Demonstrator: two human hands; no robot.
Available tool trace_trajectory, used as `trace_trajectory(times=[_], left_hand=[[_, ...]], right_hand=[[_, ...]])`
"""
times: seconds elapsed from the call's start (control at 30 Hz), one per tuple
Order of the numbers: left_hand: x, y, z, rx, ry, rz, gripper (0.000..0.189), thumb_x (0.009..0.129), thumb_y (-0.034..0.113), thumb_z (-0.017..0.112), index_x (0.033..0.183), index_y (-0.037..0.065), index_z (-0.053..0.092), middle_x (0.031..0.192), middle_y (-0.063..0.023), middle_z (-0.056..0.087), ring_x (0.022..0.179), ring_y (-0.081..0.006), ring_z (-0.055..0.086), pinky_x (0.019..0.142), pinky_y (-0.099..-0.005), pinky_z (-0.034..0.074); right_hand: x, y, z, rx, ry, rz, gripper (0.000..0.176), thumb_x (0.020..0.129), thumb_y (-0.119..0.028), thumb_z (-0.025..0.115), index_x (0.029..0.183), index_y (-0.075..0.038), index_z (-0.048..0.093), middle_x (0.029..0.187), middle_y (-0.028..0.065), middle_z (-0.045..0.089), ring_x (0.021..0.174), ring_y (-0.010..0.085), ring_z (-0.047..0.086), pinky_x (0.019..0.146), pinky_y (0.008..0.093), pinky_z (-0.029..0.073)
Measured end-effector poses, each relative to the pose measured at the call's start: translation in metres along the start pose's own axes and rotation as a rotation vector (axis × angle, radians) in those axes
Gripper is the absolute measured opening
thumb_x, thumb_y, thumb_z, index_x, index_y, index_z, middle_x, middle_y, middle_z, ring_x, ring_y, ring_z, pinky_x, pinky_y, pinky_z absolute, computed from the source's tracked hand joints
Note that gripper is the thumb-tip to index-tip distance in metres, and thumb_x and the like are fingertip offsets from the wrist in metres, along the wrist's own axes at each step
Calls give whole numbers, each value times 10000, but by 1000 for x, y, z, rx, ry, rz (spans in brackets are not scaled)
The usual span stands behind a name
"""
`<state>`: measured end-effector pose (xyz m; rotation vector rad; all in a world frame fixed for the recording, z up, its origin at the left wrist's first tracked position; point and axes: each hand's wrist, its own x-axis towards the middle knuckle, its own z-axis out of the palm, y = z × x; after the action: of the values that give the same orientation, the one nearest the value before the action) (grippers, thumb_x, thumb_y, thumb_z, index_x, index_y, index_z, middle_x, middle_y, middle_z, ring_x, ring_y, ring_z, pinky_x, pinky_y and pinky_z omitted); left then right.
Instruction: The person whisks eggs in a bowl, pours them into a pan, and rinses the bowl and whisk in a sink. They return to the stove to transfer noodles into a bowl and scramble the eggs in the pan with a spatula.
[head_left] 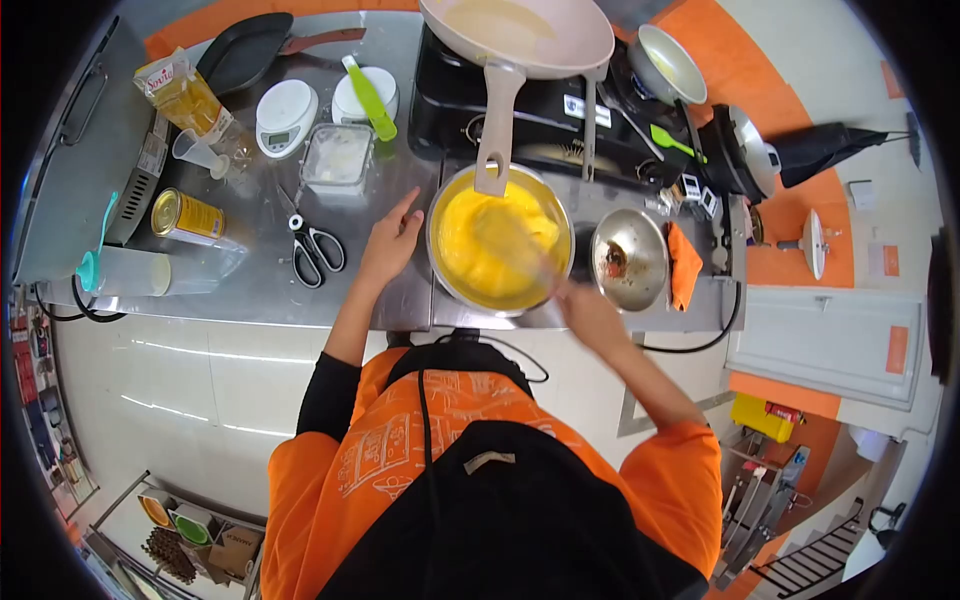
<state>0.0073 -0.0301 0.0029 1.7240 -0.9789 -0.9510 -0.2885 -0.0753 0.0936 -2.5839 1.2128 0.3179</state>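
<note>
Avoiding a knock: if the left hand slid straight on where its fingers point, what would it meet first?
From the left hand, bare counter, then probably the black stove at its left front corner; heights are unclear from above.

Bright, even lighting, apparently from overhead; soft glare on the steel counter [250, 290], shadows faint. Strong fisheye curvature bends the edges, with a black vignette at the corners. The right hand [590, 315] and its utensil [515, 245] are smeared by motion blur
</note>
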Motion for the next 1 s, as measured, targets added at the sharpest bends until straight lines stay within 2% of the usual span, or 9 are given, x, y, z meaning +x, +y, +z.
trace_trajectory(times=[0.07,0.17,0.3,0.4,0.5,0.6,0.7,0.77,1.0], left_hand=[[1,4,0,-7,11,14,407,876,244,497,1265,128,466,738,-126,564,643,-214,517,668,-304,432],[2,5,0,-12,-29,3,403,875,246,502,1259,127,474,738,-123,566,641,-204,516,664,-297,430],[0,2,6,-40,-65,48,395,868,206,520,1254,127,485,759,-112,558,632,-190,510,659,-285,423],[6,-7,9,35,-29,224,412,863,144,529,1272,138,473,799,-79,548,624,-147,507,600,-257,447],[0,3,8,-180,-121,22,440,863,98,520,1293,155,449,830,-49,535,616,-100,499,518,-225,471],[3,-4,10,-217,-160,39,449,872,102,502,1310,159,424,822,-43,533,595,-75,502,470,-216,487],[-1,-2,8,-238,-180,-28,449,878,104,490,1317,158,416,804,-48,529,560,-80,507,485,-221,487],[-1,-5,7,-231,-199,-52,455,881,108,486,1325,163,405,796,-46,527,550,-80,512,487,-220,488],[1,-3,7,-236,-221,-43,469,884,110,477,1338,182,386,772,-39,525,547,-80,515,495,-214,487]], right_hand=[[-12,0,23,-16,-28,-177,516,900,-312,444,1374,-303,241,547,154,565,506,345,573,483,460,474],[11,11,6,-13,45,72,531,894,-331,453,1376,-321,231,583,165,578,532,351,581,506,470,477],[-3,1,31,18,25,-152,545,881,-325,475,1375,-293,246,601,171,585,535,347,583,487,450,479],[7,3,7,40,15,26,541,887,-280,472,1375,-304,238,586,200,569,541,375,574,504,476,469],[2,1,21,44,65,-74,530,898,-277,454,1377,-309,231,581,207,565,542,378,570,515,484,467],[20,11,14,65,120,77,531,892,-298,464,1370,-352,238,595,204,571,568,383,578,540,480,476],[-2,-8,26,83,-19,-124,531,886,-315,477,1362,-367,249,600,196,576,555,378,578,513,471,475],[10,7,29,28,3,29,537,880,-344,467,1370,-338,247,593,176,577,537,359,581,511,465,484],[13,-1,25,58,69,-14,489,894,-305,438,1359,-305,286,572,179,570,526,361,578,482,478,468]])
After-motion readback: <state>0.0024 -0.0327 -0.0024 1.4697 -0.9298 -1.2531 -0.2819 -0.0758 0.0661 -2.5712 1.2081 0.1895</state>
